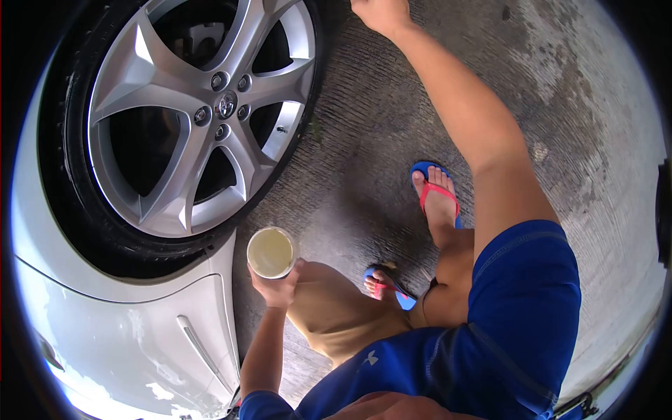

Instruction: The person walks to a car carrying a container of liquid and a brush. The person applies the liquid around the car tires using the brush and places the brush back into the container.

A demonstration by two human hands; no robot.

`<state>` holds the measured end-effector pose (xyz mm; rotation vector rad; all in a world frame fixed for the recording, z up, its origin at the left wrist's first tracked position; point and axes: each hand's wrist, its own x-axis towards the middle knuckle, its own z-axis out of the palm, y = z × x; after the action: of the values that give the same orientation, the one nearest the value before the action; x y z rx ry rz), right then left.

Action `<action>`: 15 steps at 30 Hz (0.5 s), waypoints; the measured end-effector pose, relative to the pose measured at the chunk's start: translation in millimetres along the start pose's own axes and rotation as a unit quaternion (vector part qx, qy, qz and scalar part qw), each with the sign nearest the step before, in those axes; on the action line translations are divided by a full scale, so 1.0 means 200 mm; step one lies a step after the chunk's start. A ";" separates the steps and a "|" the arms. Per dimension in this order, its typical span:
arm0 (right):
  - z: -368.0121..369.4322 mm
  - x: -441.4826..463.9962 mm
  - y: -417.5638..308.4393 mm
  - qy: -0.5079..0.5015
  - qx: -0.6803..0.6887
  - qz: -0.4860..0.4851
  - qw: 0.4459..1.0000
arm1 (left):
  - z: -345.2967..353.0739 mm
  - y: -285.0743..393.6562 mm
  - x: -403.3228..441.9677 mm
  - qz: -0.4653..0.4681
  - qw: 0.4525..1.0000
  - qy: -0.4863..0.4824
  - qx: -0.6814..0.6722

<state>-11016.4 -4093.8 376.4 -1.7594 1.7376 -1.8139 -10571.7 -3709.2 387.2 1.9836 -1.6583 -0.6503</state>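
Observation:
My left hand (277, 285) is wrapped round a cup (271, 253) with a pale rim, held beside my bent knee near the tyre. Seen from above, the cup's inside is pale yellow, and I cannot tell whether that is liquid. Far forward at the top edge, my right hand (383, 15) looks closed, with its fingertips cut off by the frame. Whatever it may hold is out of sight. To the left stands a car wheel (227, 105) with silver spokes and a black tyre (77, 168).
White car bodywork (133, 336) borders the wheel on the lower left. Rough concrete ground (350, 168) with damp dark patches lies under me. My feet wear blue flip-flops (427, 166) with red straps. A pale, stained surface (602, 119) spreads on the right.

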 end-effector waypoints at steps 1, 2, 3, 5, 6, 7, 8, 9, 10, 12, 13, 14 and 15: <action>0.00 0.00 -0.04 0.005 0.007 -0.007 1.000 | 0.00 0.00 0.00 0.003 1.000 0.005 0.003; -0.01 0.01 -0.08 0.008 0.005 -0.022 1.000 | 0.00 0.00 0.00 0.004 1.000 0.010 0.006; -0.02 0.01 -0.10 0.010 0.003 -0.037 0.999 | 0.00 0.00 0.00 0.005 1.000 0.015 0.009; -0.03 0.01 -0.12 0.004 -0.014 -0.060 0.998 | 0.00 -0.02 -0.01 0.003 1.000 0.011 -0.003; -0.02 -0.01 -0.10 -0.004 -0.029 -0.067 0.997 | 0.00 -0.02 -0.01 0.002 1.000 0.008 -0.009; -0.02 -0.03 -0.08 -0.010 -0.044 -0.074 0.996 | 0.00 -0.02 -0.02 0.000 1.000 0.007 -0.007; -0.01 -0.07 -0.06 -0.039 -0.069 -0.047 0.996 | 0.00 -0.02 -0.02 -0.001 1.000 0.007 -0.004; 0.01 -0.12 -0.03 -0.066 -0.093 -0.022 0.993 | -0.01 -0.02 -0.02 -0.002 1.000 0.008 -0.001; 0.02 -0.16 0.00 -0.094 -0.116 0.005 0.989 | -0.01 -0.02 -0.02 -0.003 1.000 0.009 -0.003; 0.01 -0.21 0.04 -0.136 -0.159 0.031 0.977 | -0.02 0.00 -0.02 -0.004 1.000 0.009 -0.007; 0.02 -0.21 0.03 -0.157 -0.179 0.045 0.970 | -0.02 0.01 -0.02 -0.002 1.000 0.012 -0.001; 0.02 -0.21 0.04 -0.159 -0.206 0.050 0.964 | -0.02 0.01 -0.02 -0.002 1.000 0.012 0.007; 0.01 -0.17 0.00 -0.142 -0.190 0.031 0.971 | -0.02 0.01 -0.03 -0.005 1.000 0.011 0.014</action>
<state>-11003.5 -4070.5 353.9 -1.9473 2.0838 -1.1870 -10571.3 -3703.9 391.5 2.0130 -1.6526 -0.6096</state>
